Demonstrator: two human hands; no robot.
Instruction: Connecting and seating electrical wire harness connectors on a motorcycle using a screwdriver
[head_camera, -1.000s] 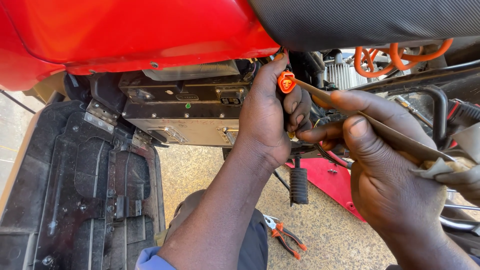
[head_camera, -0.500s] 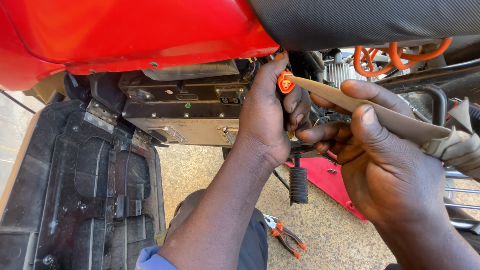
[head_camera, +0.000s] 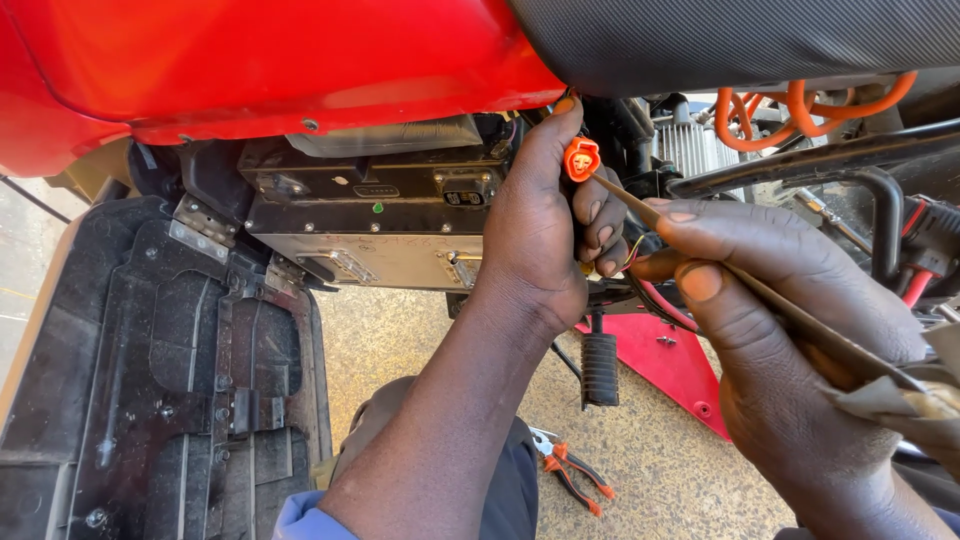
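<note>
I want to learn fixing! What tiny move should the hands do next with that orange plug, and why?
Probably ease the thin flat metal blade a touch deeper into the small orange plastic plug. Its tip already meets the plug's face, the left hand pinches the plug steady, and the right hand grips the blade.

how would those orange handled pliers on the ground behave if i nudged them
The pliers lie flat on rough concrete, so they would probably scrape rather than roll. They look metal, so likely stiff and fairly heavy for their size; the handles may swing.
</note>
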